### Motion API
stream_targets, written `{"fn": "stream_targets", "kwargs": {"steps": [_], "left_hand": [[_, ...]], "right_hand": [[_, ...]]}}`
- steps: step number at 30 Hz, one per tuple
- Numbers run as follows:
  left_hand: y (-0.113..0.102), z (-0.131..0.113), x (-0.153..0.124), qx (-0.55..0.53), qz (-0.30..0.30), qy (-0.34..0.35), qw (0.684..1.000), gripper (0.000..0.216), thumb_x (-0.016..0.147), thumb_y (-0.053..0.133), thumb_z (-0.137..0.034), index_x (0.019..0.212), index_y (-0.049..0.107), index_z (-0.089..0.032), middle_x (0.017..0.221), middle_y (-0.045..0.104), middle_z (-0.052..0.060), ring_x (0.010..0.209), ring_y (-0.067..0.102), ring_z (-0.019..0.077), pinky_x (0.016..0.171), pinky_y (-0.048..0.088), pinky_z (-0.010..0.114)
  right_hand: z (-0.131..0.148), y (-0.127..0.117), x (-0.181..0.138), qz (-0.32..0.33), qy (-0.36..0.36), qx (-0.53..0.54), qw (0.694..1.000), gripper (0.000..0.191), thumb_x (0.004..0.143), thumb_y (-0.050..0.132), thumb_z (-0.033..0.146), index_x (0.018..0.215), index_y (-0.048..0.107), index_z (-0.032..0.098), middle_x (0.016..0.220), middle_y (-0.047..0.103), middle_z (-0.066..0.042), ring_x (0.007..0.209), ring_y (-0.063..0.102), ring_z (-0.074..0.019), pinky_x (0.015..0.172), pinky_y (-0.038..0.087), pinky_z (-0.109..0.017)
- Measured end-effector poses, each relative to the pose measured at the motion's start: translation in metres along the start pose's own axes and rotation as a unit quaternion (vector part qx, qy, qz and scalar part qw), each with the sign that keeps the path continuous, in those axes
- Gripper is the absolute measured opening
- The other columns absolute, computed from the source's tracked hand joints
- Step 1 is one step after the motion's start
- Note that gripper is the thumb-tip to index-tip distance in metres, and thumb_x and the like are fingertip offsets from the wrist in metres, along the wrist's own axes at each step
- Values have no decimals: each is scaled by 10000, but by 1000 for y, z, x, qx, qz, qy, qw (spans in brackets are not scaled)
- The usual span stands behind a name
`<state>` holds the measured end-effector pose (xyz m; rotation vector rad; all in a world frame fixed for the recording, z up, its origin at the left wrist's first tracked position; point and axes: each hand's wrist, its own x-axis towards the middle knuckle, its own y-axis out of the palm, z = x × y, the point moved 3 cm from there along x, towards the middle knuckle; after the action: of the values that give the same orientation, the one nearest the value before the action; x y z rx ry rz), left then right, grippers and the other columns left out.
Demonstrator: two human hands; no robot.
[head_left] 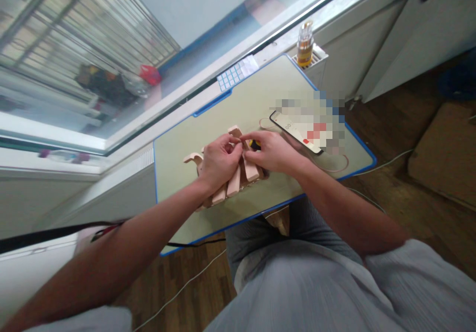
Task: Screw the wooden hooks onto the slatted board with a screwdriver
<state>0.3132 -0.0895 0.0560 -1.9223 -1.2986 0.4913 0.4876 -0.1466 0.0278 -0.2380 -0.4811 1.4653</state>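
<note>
A pale wooden model (238, 175) made of several slats stands on the small blue-edged table (174, 173). My left hand (219, 161) is closed over its top, fingers pinched around an upright piece. My right hand (273, 151) meets it from the right, thumb and forefinger pinching the same spot on the top piece. A small yellow and black thing (255, 145) peeks out between the two hands; what it is I cannot make out.
A phone (295, 131) lies on the table behind my right hand. A small amber bottle (305, 44) stands on the radiator ledge beyond the table. A pill blister sheet (231, 76) rests on the windowsill. Cables run over the wooden floor.
</note>
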Motion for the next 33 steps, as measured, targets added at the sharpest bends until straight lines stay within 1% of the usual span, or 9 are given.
{"fn": "stream_targets", "kwargs": {"steps": [8,13,15,19,21,24,26,28,33], "left_hand": [[1,-2,3,-21,2,-11,1000,167,926,754,-345,902,831,-198,751,748,14,646,587,143,603,412,279],[2,-4,1,-44,5,-31,999,170,927,764,-345,909,842,-196,695,715,2,584,524,128,546,357,281],[1,-4,1,-47,5,-22,999,157,929,757,-324,910,839,-191,727,736,8,608,549,131,569,385,285],[0,-2,0,-34,0,-1,999,134,941,750,-301,930,828,-193,822,794,27,711,658,163,658,470,309],[0,0,0,-27,-1,1,1000,137,955,741,-304,945,828,-198,857,815,36,747,694,179,685,488,324],[1,2,0,-30,3,3,1000,139,970,715,-285,955,828,-205,871,825,39,766,717,193,698,482,343],[1,2,-1,-36,5,-1,999,133,967,706,-269,966,824,-208,870,823,35,768,723,198,699,470,351],[1,2,0,-33,7,-9,999,135,964,701,-266,985,823,-212,891,826,36,781,724,205,694,456,355],[-2,0,1,-22,27,-8,999,160,985,665,-267,997,808,-195,964,828,71,799,692,206,690,438,352]], "right_hand": [[1,3,1,-2,10,-7,1000,329,917,765,257,1224,876,222,1221,880,-127,1145,807,-326,992,615,-448],[3,1,-1,-11,20,-17,1000,325,957,741,261,1259,855,214,1181,879,-125,1015,792,-296,904,583,-423],[7,-3,-1,-43,29,-28,998,289,962,736,250,1222,851,198,1102,872,-126,941,766,-284,854,555,-412],[28,-20,1,-133,11,-19,991,107,975,718,266,942,803,210,862,783,-60,822,699,-233,783,491,-377],[41,-31,3,-175,-16,10,984,195,1038,665,318,879,738,232,782,699,-18,770,653,-195,756,478,-350],[57,-47,7,-227,-78,-30,970,341,1129,593,471,898,696,241,848,658,-24,892,676,-196,811,495,-341],[61,-54,12,-220,-91,-67,969,397,1153,558,552,943,693,243,825,631,-17,899,692,-195,820,496,-342],[62,-57,17,-181,-86,-98,975,392,1153,564,575,993,692,242,788,627,-5,851,700,-190,809,500,-345],[70,-59,28,-96,-68,-184,976,254,1098,664,477,1041,701,232,784,691,-10,776,699,-213,787,508,-370]]}}
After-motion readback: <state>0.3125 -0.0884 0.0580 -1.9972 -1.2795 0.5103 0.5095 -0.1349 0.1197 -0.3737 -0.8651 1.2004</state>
